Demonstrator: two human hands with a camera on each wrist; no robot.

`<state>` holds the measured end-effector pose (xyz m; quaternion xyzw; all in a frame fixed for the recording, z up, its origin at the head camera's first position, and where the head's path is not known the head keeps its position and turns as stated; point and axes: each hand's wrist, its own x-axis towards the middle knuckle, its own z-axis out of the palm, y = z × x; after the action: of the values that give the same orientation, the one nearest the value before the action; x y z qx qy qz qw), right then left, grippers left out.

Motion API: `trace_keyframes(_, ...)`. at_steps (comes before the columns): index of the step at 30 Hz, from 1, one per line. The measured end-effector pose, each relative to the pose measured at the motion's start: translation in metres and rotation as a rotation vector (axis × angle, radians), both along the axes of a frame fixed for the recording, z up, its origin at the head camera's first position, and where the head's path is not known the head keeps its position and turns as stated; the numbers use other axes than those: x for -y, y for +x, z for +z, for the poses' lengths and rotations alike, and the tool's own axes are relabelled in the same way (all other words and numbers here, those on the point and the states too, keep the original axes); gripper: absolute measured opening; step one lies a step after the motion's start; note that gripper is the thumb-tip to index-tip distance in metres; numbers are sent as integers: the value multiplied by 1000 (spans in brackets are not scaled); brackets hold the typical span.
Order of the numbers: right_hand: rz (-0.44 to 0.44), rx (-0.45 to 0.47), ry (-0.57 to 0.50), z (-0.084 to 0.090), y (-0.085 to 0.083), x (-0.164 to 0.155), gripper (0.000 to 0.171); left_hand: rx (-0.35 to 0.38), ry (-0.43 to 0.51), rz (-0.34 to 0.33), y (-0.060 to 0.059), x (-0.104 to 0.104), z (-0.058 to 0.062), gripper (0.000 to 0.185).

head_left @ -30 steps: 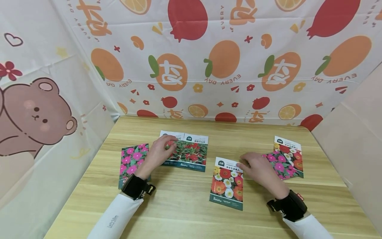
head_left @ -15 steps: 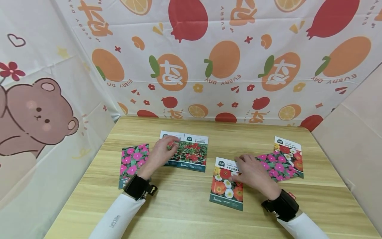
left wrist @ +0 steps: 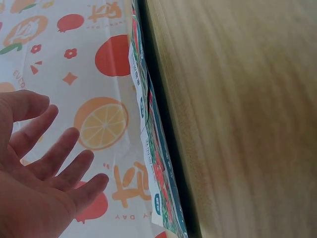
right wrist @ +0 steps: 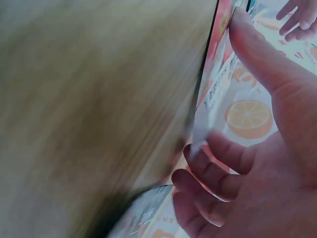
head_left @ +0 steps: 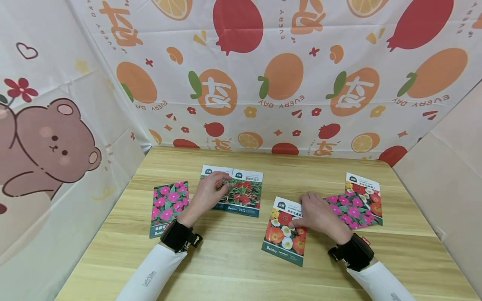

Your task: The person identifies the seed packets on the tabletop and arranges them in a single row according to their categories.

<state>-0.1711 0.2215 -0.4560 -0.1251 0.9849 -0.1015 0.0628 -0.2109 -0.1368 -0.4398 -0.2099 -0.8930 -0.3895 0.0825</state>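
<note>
The poppy seed packet [head_left: 284, 232] lies flat near the table's [head_left: 233, 267] front centre; we see our right hand [head_left: 318, 215] over its upper right corner, fingers curled and pinching that edge, thumb along the packet's side. Our left hand [head_left: 205, 196] rests with relaxed, spread fingers on the red-leaf packet [head_left: 241, 192]. A pink-flower packet [head_left: 165, 207] lies left; two overlapping packets [head_left: 357, 200] lie right.
</note>
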Motion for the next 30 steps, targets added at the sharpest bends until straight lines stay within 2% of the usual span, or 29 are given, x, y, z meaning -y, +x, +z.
trace_keyframes(2, -10, -19, -11, 0, -1, -1, 82, 3, 1, 6, 0, 0, -2, 22)
trace_keyframes(4, -21, -22, -67, 1, -1, -3, 70, 7, 3, 11, 0, 1, -3, 21)
trace_keyframes(9, -64, 60, -331, 10, 0, -10, 37, 6, 11, 17, 0, 1, -4, 21)
trace_keyframes(12, -65, 80, -459, 15, -1, -15, 25, -1, 13, 16, 0, 0, -4, 21)
trace_keyframes(15, -50, 70, -539, 18, -3, -18, 21, -6, 17, 12, 1, -3, -4, 21)
trace_keyframes(20, -65, 84, -597, 23, -6, -20, 25, -28, 17, -4, 2, -8, -5, 21)
trace_keyframes(24, -75, 92, -636, 28, -8, -19, 30, -41, 38, -51, 5, -14, -7, 20)
trace_keyframes(28, -71, 66, -674, 36, -11, -16, 29, 5, 92, -106, 7, -24, -9, 24)
trace_keyframes(30, -73, 54, -693, 41, -14, -14, 28, 59, 131, -130, 9, -32, -8, 26)
